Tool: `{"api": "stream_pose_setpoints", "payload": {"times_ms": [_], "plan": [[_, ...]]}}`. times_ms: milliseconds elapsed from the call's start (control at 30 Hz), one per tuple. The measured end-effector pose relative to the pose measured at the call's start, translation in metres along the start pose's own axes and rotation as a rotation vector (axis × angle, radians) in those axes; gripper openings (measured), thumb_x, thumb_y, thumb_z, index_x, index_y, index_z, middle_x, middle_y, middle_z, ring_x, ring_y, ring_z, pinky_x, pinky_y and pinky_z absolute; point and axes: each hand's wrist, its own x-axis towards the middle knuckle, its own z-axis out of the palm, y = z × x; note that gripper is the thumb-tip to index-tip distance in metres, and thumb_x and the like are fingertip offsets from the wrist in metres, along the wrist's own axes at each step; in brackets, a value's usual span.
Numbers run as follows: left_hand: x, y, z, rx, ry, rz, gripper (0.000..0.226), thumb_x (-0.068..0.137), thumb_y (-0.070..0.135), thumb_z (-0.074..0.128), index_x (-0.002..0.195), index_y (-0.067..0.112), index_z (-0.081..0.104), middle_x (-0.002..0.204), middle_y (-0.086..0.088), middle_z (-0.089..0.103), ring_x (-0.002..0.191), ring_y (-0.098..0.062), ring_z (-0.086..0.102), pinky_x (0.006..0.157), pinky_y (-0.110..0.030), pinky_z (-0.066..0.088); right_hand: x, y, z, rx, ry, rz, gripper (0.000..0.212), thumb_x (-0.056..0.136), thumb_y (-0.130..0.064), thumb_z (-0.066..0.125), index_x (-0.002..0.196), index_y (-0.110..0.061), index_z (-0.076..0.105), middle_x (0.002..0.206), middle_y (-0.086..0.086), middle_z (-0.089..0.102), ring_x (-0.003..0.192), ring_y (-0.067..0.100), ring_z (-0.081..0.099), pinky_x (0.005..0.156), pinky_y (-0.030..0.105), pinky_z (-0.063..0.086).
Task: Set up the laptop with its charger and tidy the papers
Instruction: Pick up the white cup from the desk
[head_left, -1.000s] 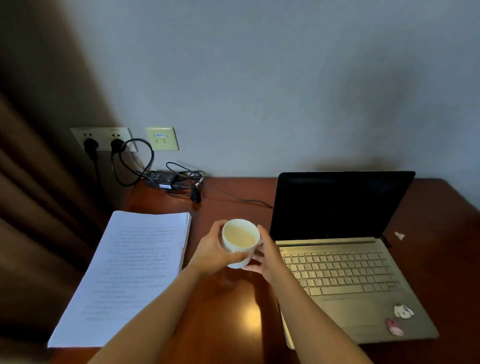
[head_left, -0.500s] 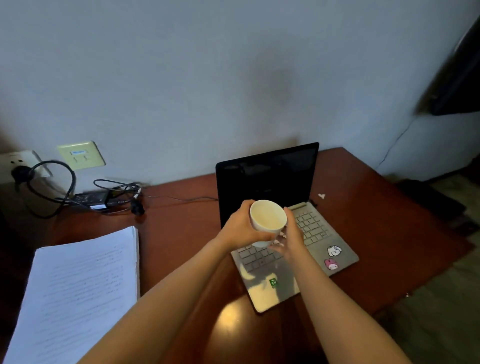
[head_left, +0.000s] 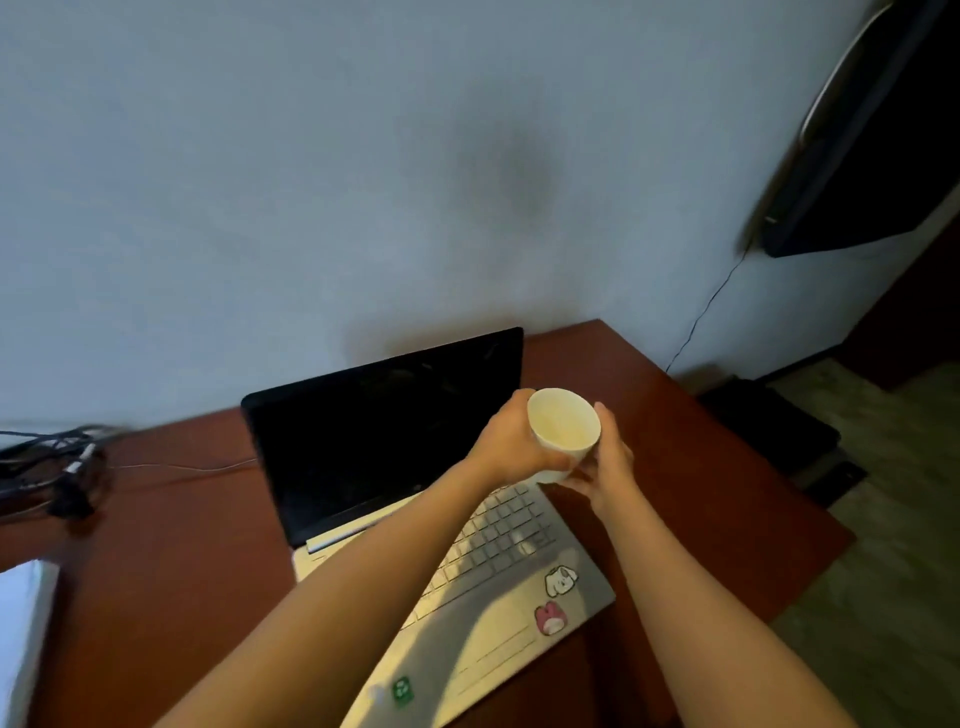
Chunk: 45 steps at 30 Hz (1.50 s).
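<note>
A: What are the hands doing?

B: Both clasp one small cup (head_left: 563, 428). The left hand (head_left: 511, 441) wraps its side, and the right hand (head_left: 605, 462) curls round the other side and the base. The cup is round, smooth and off-white, with a pale inside.

A: Where is it?

B: In the air over the far right keys of the laptop (head_left: 395, 431), near the table's far right corner.

A: And the laptop?

B: It is open and sits askew on the glossy red-brown table (head_left: 171, 545), its flat black screen toward the wall edge. The deck is matte silver with pale keys. A white sticker (head_left: 561, 581) and a pink sticker (head_left: 549, 618) sit by its right edge, and a green sticker (head_left: 402, 691) near its front.

A: The charger?

B: It is a blurred tangle of black cord (head_left: 57, 467) at the table's far left edge. A thin wire (head_left: 182, 466) runs from it toward the laptop's back. I cannot tell if it is plugged in.

A: Papers?

B: A white stack of papers (head_left: 26, 623) lies flat at the left edge, and only its corner shows.
</note>
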Motion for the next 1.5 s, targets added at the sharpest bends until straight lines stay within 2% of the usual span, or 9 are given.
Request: {"api": "stream_pose_setpoints", "payload": {"times_ms": [267, 433, 633, 767, 933, 1100, 1333, 1433, 1500], "plan": [[0.098, 0.029, 0.059, -0.039, -0.007, -0.091, 0.083, 0.066, 0.026, 0.083, 0.134, 0.014, 0.037, 0.130, 0.001, 0.049, 0.117, -0.018, 0.048, 0.085, -0.025, 0.041, 0.098, -0.060, -0.038, -0.044, 0.015, 0.007, 0.052, 0.087, -0.048, 0.055, 0.128, -0.016, 0.053, 0.123, 0.013, 0.059, 0.110, 0.033, 0.057, 0.058, 0.035, 0.051], [0.147, 0.034, 0.076, -0.080, 0.010, -0.128, 0.084, 0.068, 0.023, 0.082, 0.136, 0.013, 0.034, 0.132, -0.002, 0.048, 0.119, -0.019, 0.047, 0.083, -0.021, 0.036, 0.146, -0.088, -0.039, -0.059, 0.014, 0.002, 0.052, 0.087, -0.048, 0.055, 0.127, -0.015, 0.053, 0.123, 0.013, 0.059, 0.112, 0.033, 0.056, 0.058, 0.036, 0.052], [0.217, 0.030, 0.087, -0.074, 0.059, -0.143, 0.084, 0.067, 0.023, 0.083, 0.135, 0.013, 0.036, 0.132, -0.003, 0.050, 0.120, -0.020, 0.048, 0.084, -0.021, 0.037, 0.211, -0.119, -0.031, -0.056, -0.012, -0.010, 0.050, 0.089, -0.045, 0.056, 0.127, -0.013, 0.050, 0.125, 0.013, 0.056, 0.112, 0.033, 0.055, 0.076, 0.048, 0.052], [0.267, 0.022, 0.096, -0.065, 0.083, -0.140, 0.081, 0.066, 0.023, 0.084, 0.132, 0.013, 0.038, 0.130, -0.002, 0.051, 0.119, -0.020, 0.049, 0.084, -0.022, 0.038, 0.257, -0.138, -0.023, -0.070, -0.013, -0.016, 0.048, 0.090, -0.042, 0.056, 0.128, -0.014, 0.048, 0.126, 0.012, 0.054, 0.116, 0.033, 0.052, 0.078, 0.048, 0.050], [0.321, 0.000, 0.105, -0.047, 0.105, -0.143, 0.082, 0.063, 0.021, 0.086, 0.130, 0.013, 0.041, 0.130, -0.002, 0.052, 0.119, -0.021, 0.049, 0.085, -0.024, 0.039, 0.308, -0.146, -0.005, -0.007, -0.009, 0.022, 0.044, 0.090, -0.037, 0.058, 0.123, -0.008, 0.053, 0.116, 0.011, 0.057, 0.112, 0.033, 0.054, 0.079, 0.050, 0.049], [0.362, -0.021, 0.115, -0.091, 0.146, -0.154, 0.084, 0.062, 0.015, 0.086, 0.132, 0.010, 0.039, 0.132, -0.003, 0.050, 0.121, -0.021, 0.048, 0.086, -0.023, 0.039, 0.356, -0.147, 0.010, -0.030, 0.001, -0.012, 0.038, 0.089, -0.034, 0.060, 0.115, -0.007, 0.056, 0.117, 0.014, 0.060, 0.097, 0.027, 0.055, 0.082, 0.050, 0.050], [0.409, -0.045, 0.133, -0.101, 0.132, -0.168, 0.086, 0.061, 0.013, 0.087, 0.133, 0.009, 0.039, 0.133, -0.006, 0.050, 0.122, -0.024, 0.048, 0.096, -0.033, 0.042, 0.413, -0.146, 0.013, -0.040, 0.033, -0.017, 0.039, 0.088, -0.035, 0.061, 0.116, -0.008, 0.056, 0.106, 0.010, 0.058, 0.099, 0.029, 0.056, 0.088, 0.051, 0.050], [0.420, -0.057, 0.140, -0.113, 0.145, -0.170, 0.086, 0.060, 0.015, 0.087, 0.133, 0.010, 0.040, 0.132, -0.005, 0.051, 0.121, -0.023, 0.049, 0.094, -0.032, 0.043, 0.425, -0.142, 0.017, -0.045, 0.035, -0.016, 0.034, 0.088, -0.035, 0.061, 0.109, -0.009, 0.056, 0.103, 0.010, 0.059, 0.096, 0.028, 0.056, 0.084, 0.047, 0.051], [0.427, -0.062, 0.141, -0.127, 0.157, -0.175, 0.085, 0.061, 0.015, 0.087, 0.133, 0.011, 0.041, 0.132, -0.004, 0.052, 0.120, -0.022, 0.049, 0.092, -0.030, 0.042, 0.432, -0.141, 0.019, -0.055, 0.038, -0.022, 0.043, 0.087, -0.035, 0.061, 0.118, -0.006, 0.056, 0.108, 0.012, 0.060, 0.099, 0.029, 0.058, 0.079, 0.044, 0.050]]}}
